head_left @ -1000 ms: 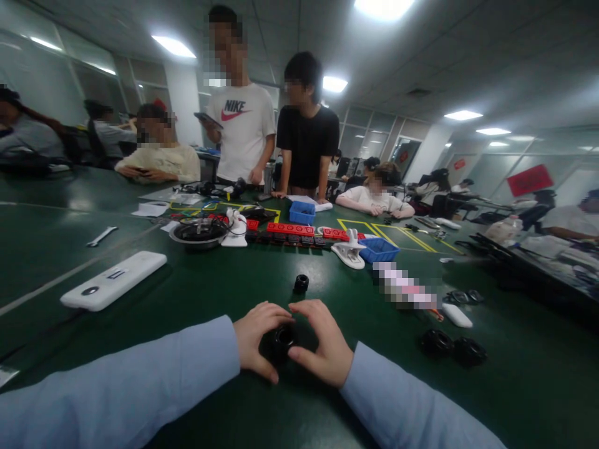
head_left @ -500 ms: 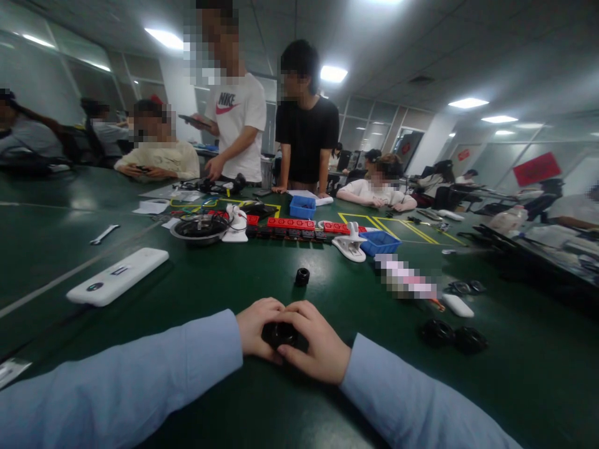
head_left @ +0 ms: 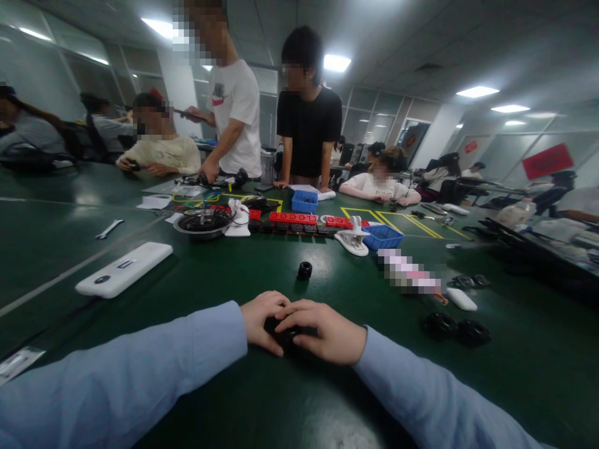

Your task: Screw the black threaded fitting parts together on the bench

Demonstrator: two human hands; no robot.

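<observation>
Low over the front of the green table, my left hand (head_left: 262, 317) is curled around the left side of a round black part (head_left: 275, 327). From the right, my right hand (head_left: 330, 332) lies over the same part with bent fingers. The fingers of both hands meet on top and cover most of it, so its exact kind cannot be made out. Just beyond my hands a small black ribbed cylinder (head_left: 304, 270) stands on the table. Further right lie two round black parts (head_left: 456, 329) side by side.
A white power bank-like device (head_left: 125, 269) and a wrench (head_left: 110, 229) lie left. Across the middle stand a metal bowl (head_left: 202, 222), red power strips (head_left: 292, 217), a white clip (head_left: 354, 238) and blue bins (head_left: 382, 237). Several people are around the table's far side.
My right hand has shifted slightly right and flattened over the round black part, covering more of it. My left hand stays around it. The view has tilted a little.
</observation>
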